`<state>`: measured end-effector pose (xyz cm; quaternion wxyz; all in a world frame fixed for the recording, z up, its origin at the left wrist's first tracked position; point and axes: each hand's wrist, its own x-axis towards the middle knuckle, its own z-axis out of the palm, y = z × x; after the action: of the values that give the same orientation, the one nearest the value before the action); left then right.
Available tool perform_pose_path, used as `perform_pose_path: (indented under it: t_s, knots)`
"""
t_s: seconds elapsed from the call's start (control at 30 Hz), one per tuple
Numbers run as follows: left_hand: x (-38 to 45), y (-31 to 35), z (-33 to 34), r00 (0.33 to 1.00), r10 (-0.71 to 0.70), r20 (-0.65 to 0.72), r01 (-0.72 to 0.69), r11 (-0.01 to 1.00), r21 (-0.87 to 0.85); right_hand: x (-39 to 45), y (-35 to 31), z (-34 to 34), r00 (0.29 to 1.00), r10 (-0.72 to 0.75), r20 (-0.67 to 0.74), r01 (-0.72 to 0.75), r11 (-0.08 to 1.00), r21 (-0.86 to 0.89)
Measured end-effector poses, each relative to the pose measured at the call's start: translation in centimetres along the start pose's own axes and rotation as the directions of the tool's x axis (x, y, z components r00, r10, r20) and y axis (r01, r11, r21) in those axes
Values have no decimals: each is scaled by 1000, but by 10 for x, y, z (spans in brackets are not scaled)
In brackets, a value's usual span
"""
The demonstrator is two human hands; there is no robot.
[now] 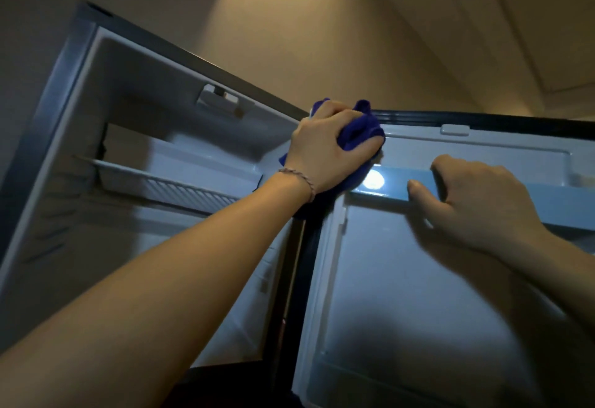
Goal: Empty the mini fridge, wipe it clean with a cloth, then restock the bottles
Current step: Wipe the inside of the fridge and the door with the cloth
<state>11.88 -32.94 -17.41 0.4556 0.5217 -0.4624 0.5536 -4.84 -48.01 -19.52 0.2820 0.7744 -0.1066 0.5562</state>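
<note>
The mini fridge (135, 124) stands open, with smooth white plastic walls inside and one ribbed shelf (174, 187). Its door (418, 278) is swung to the right, with a glossy pale rail (386, 183) across the inner side. One soft, crumpled blue cloth (362, 132) is pressed at the door's upper corner, near the hinge. The left hand (325, 150) grips the cloth with curled fingers, arm stretched upward. The right hand (476, 201) holds the rail, fingers hooked over it, thumb beneath. One thin bracelet (299, 177) circles the left wrist.
</note>
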Motion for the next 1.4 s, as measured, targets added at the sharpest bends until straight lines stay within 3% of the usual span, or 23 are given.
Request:
perform_pose_path:
  t_s: [0.17,0.27,0.5,0.8,0.97,1.07,1.17,1.3,1.4]
  knots:
    - [38,-1,-10,982,-63,176,42,992,122,-1,-1,-3,1000,-14,-24,14,1000,2]
    - [52,8,-6,980,-79,180,37,974,224,-2,0,-5,1000,-18,-18,17,1000,-15]
    - [45,26,4,961,120,250,-177,960,219,-4,18,-5,995,-54,79,42,989,145]
    - [45,31,13,951,190,242,-240,951,195,-2,27,3,991,-60,123,40,986,159]
    - [40,41,23,961,243,134,-256,962,93,1,36,2,983,-101,156,68,977,204]
    - [38,70,45,952,268,150,-264,963,-44,0,42,-5,997,-4,76,-30,900,436]
    - [35,99,69,985,127,116,-106,979,-172,-8,51,-13,982,184,46,-172,761,626]
    - [37,98,69,979,87,183,-57,985,-163,-10,52,-10,972,164,170,-236,690,684]
    - [41,90,62,927,102,362,-17,973,-230,-4,48,-6,965,143,219,-257,668,698]
